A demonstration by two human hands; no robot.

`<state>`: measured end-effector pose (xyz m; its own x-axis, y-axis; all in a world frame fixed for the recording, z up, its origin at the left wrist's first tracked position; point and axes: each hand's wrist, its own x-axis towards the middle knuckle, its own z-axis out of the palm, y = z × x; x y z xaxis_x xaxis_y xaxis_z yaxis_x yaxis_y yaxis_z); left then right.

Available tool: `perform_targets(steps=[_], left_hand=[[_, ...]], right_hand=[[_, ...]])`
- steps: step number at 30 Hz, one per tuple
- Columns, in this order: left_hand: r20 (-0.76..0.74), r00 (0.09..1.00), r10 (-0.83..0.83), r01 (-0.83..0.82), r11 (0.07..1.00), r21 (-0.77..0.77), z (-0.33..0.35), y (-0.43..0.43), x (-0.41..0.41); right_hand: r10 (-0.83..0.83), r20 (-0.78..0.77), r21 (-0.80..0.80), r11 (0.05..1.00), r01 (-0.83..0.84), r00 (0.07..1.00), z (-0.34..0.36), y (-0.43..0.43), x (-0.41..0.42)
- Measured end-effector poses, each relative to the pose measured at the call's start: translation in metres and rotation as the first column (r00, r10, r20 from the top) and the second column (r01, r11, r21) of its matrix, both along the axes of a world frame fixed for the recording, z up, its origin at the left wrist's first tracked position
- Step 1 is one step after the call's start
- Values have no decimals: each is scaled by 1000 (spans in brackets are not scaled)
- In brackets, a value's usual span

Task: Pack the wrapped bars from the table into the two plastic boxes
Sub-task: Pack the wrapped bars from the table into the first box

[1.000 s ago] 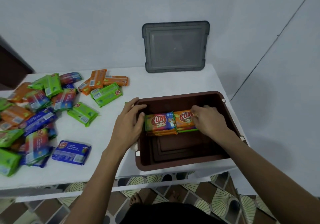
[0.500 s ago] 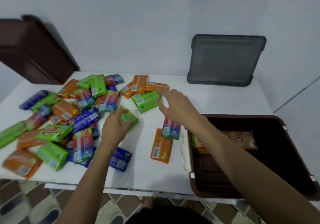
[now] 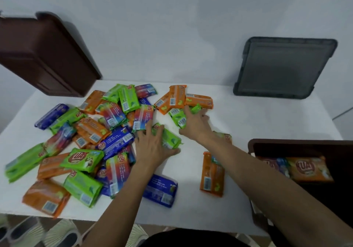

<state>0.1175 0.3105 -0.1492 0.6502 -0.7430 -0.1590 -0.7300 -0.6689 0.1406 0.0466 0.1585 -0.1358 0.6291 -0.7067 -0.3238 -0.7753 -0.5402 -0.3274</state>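
Half a second ago the right hand (image 3: 194, 124) hung spread above the far green bar (image 3: 178, 117); now it has come down on it, and its grip is clamped there, fingers curled over the wrapper so that green shows between them; the left hand (image 3: 152, 147) stays on the near green bar (image 3: 170, 138), fingers spread across its top and thumb hooked along its lower edge, so that grip too is closed on its bar; a second ago both hands were at the brown box (image 3: 252, 145), which now sits at the right edge of the frame. The near green bar lies at the centre of the white worktop (image 3: 267, 116), its long axis slanting from upper left to lower right; the far one, just above and right of it, seems to slant from lower left to upper right, though the hand hides most of it. Inside the box a multicoloured bar (image 3: 275, 165) and an orange bar (image 3: 309, 168) lie end to end, long axes running left to right. A lone orange bar (image 3: 212, 174) lies left of the box with its long axis top to bottom; a blue bar (image 3: 162, 189) lies below the left forearm; the heap of bars (image 3: 91, 132) fills the left; a second brown box (image 3: 42, 55) leans tilted at upper left; a grey lid (image 3: 282, 67) leans on the wall at upper right.
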Motion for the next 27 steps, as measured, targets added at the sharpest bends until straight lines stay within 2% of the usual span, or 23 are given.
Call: perform_targets(steps=[2,8,10,11,13,14,16,18,20,22,24,27], left_hand=[[-12,1000,-5,5,1000,-19,-1,0,3],[-36,999,31,-35,992,-125,5,2,2],[-155,986,67,-104,964,-244,14,4,-6],[-272,959,73,-160,936,-312,20,4,-11],[-566,824,28,-322,845,-427,33,2,-25],[-699,715,-24,-415,790,-451,41,-1,-33],[-886,437,-158,-605,677,-419,61,-7,-53],[-937,153,-315,-740,591,-320,81,-13,-77],[-888,-20,-459,-778,565,-275,94,-18,-100],[-833,-103,-544,-789,554,-265,100,-26,-122],[-809,-118,-575,-808,529,-258,101,-36,-144],[-810,-26,-585,-849,442,-291,99,-49,-170]], right_hand=[[15,32,24,1000,-16,999,2,-3,-3],[-25,417,83,996,-11,908,64,-20,-50],[-47,513,119,993,-17,857,83,-23,-75],[-67,562,140,990,-15,824,91,-23,-90],[-141,659,215,977,-5,739,102,-24,-122],[-183,700,260,966,-8,690,106,-23,-137],[-263,756,335,942,-9,600,113,-21,-167],[-346,782,409,913,-8,519,117,-20,-201],[-412,785,481,876,-36,463,120,-19,-234],[-449,766,528,847,-53,459,120,-21,-266],[-461,738,560,826,-66,493,118,-26,-293],[-452,689,589,805,-74,567,110,-37,-323]])
